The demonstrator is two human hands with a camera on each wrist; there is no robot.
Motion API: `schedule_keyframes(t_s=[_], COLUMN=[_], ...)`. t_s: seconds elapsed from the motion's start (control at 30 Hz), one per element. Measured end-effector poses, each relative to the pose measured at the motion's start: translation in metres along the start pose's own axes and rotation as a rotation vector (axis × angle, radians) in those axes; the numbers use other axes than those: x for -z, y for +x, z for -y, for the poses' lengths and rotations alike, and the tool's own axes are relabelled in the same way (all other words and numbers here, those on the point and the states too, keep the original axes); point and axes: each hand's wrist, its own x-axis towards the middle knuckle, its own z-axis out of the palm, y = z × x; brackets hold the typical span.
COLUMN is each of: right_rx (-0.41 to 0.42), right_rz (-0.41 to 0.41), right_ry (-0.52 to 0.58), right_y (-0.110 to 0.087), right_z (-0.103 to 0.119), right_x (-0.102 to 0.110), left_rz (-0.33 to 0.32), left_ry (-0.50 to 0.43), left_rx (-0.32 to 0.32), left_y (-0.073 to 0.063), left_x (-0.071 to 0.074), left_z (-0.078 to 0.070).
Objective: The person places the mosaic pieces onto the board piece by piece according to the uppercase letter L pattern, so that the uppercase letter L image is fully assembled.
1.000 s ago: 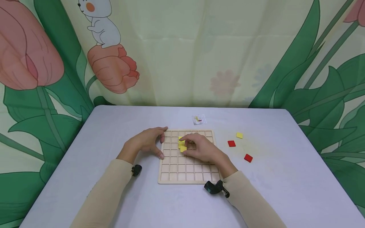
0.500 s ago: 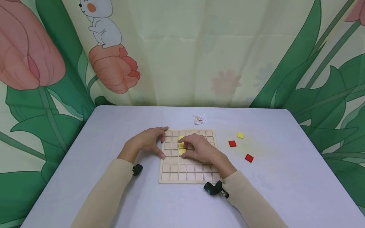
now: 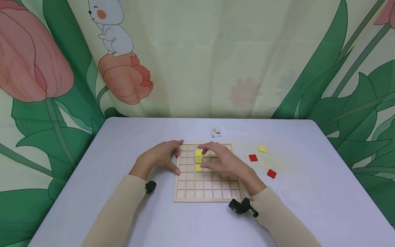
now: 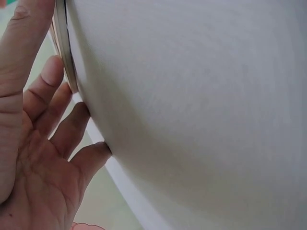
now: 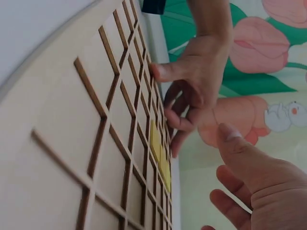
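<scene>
Left hand (image 3: pixel 161 156): thumb and fingers spread, touching left edge of gridded board (image 3: pixel 189 185); board looks stiff, light, best steadied there. Yellow tiles (image 3: pixel 199 160) in column on board. Right hand (image 3: pixel 226 163) beside them, fingers parted, pinching nothing. Red tiles (image 3: pixel 253 157), loose yellow tile (image 3: pixel 261 149) on bench (image 3: pixel 154 223): likely light, hard; pinch opposite edges. Bench white, matte; flower-printed curtain (image 3: pixel 188 68) behind.

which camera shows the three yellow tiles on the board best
The head view: it looks down on the three yellow tiles, so their column in the grid board reads clearly. The right wrist view catches yellow only at a steep slant, making the tiles hard to separate. The left wrist view shows none of them.
</scene>
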Motion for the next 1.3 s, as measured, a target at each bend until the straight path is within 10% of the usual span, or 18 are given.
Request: schedule_keyframes(t_s=[1.3], right_rx=[0.088], right_rz=[-0.135], right_ry=[-0.301], right_y=[-0.05], right_z=[-0.042], right_x=[0.068], left_rz=[-0.001], left_ry=[0.032], left_rx=[0.0], left_y=[0.001], left_x=[-0.001], left_z=[0.001])
